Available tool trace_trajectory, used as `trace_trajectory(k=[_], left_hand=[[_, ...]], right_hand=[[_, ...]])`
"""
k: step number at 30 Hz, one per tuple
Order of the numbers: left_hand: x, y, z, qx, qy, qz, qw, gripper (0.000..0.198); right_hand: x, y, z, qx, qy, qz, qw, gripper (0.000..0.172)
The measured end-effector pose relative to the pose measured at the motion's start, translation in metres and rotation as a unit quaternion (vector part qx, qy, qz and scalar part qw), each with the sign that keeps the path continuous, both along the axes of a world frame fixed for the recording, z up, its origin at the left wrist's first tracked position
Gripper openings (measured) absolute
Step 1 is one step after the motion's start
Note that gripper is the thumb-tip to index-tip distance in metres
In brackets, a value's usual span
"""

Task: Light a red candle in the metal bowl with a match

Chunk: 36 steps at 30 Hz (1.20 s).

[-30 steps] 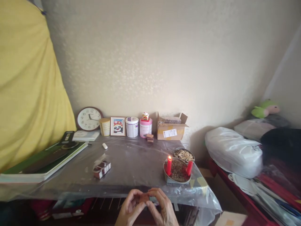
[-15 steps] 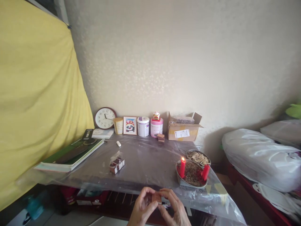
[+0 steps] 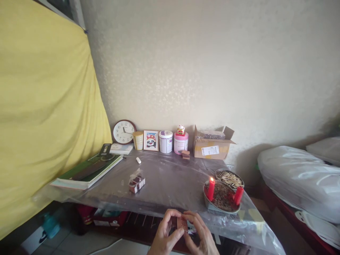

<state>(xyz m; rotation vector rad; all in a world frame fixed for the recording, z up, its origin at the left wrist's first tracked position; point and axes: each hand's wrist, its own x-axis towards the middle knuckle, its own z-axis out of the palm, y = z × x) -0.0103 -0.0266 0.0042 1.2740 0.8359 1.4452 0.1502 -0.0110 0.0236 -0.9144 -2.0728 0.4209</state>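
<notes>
A small reddish-brown matchbox (image 3: pixel 182 224) is held between both hands at the table's front edge. My left hand (image 3: pixel 166 235) grips its left side with thumb and fingers. On its right side, the fingertips of my right hand (image 3: pixel 198 232) close round the box. To the right stands a tin (image 3: pixel 220 209) of dark burnt bits with a lit red candle (image 3: pixel 211 189) and an unlit red candle (image 3: pixel 238 195). Behind that tin is a round dish of matchsticks (image 3: pixel 228 178). A plastic-wrapped pack of small boxes (image 3: pixel 137 182) lies left of centre.
Along the wall stand a clock (image 3: pixel 124 131), a yellow cup (image 3: pixel 138 140), a panda picture (image 3: pixel 151 141), two canisters (image 3: pixel 166 142) and a cardboard box (image 3: pixel 212 148). A green book (image 3: pixel 90 170) lies at the left, white bags (image 3: pixel 289 177) at the right.
The view has shifted, so the tabletop things appear slightly further right. The small box between my hands is now tilted more upright, its flat face turned towards the camera.
</notes>
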Motion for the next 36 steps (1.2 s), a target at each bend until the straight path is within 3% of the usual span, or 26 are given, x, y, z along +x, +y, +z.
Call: trace_trajectory(k=[11,18,26,36], left_hand=[[-0.004,-0.004,0.010,-0.003,0.044,-0.012,0.999,0.025],[0.001,-0.007,0.013,-0.036,-0.016,-0.001,0.999,0.031],[-0.001,-0.008,0.015,-0.151,-0.157,-0.032,0.976,0.029],[-0.004,-0.005,0.008,-0.230,-0.252,-0.147,0.929,0.017]], right_hand=[[-0.003,-0.003,-0.002,0.016,0.012,-0.012,1.000,0.032],[-0.005,-0.007,-0.001,0.022,0.025,-0.007,0.999,0.033],[-0.002,-0.011,0.002,0.048,0.037,0.001,0.998,0.038],[-0.008,-0.010,-0.020,0.071,0.057,-0.031,0.995,0.043]])
